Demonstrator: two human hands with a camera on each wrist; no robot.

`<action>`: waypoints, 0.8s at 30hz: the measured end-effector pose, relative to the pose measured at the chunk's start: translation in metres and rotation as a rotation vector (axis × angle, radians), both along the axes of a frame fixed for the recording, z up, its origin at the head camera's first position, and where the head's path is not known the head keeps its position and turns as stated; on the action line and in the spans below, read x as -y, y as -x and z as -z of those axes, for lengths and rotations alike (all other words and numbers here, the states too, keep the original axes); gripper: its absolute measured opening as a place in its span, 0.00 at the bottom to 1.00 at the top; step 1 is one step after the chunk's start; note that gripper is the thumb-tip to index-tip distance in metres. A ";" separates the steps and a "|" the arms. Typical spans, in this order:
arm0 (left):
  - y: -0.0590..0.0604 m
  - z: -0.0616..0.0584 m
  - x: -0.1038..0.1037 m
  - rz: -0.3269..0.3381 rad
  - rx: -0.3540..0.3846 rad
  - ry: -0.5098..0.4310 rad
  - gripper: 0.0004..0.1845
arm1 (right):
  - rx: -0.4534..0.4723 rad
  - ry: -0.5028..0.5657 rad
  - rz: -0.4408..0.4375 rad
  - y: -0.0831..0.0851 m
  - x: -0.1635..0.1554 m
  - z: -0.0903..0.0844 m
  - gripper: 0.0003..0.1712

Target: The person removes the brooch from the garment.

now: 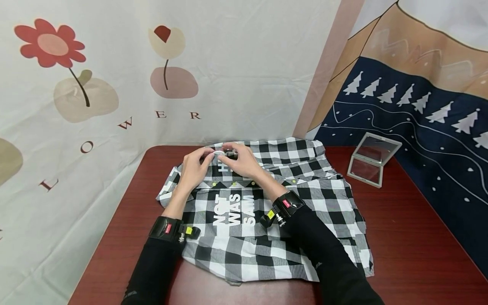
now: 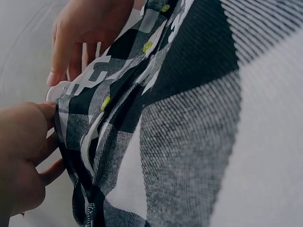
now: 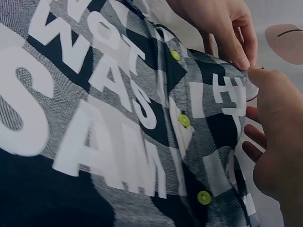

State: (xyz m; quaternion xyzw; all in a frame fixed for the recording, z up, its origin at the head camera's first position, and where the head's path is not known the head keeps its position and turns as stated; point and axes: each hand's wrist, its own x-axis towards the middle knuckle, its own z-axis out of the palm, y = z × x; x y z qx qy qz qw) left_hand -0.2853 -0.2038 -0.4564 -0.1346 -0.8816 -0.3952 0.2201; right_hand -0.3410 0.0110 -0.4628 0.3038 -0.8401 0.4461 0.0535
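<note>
A black-and-white checked button shirt (image 1: pixel 274 250) lies spread on the table, with white block letters (image 1: pixel 233 210) and yellow-green buttons (image 3: pixel 183 120) down its front. At its far edge, my left hand (image 1: pixel 195 168) and right hand (image 1: pixel 244 162) pinch the cloth close together. Between the fingertips sits a small white rounded piece (image 2: pixel 57 91); whether it is part of the shirt I cannot tell. The right hand (image 3: pixel 279 132) has its thumb against this piece, other fingers curled behind the cloth. The left hand's fingers (image 2: pixel 41 149) curl under the edge.
To the right, a square folding mirror (image 1: pixel 365 171) stands opened on the reddish-brown table (image 1: pixel 411 228). A pale flower-printed cloth (image 1: pixel 244 51) hangs behind the table, and a navy cloth with white trees (image 1: pixel 411 127) hangs at the right.
</note>
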 end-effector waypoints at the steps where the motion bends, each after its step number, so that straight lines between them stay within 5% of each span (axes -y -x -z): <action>1: 0.000 -0.001 0.000 -0.003 -0.006 0.021 0.10 | -0.021 -0.028 0.003 0.001 -0.001 -0.001 0.31; 15: -0.003 -0.007 -0.004 -0.067 -0.192 0.339 0.10 | -0.312 -0.271 -0.045 -0.001 0.002 -0.018 0.23; 24: -0.004 -0.006 -0.006 -0.084 -0.206 0.392 0.10 | -0.394 -0.342 -0.033 -0.003 0.006 -0.022 0.15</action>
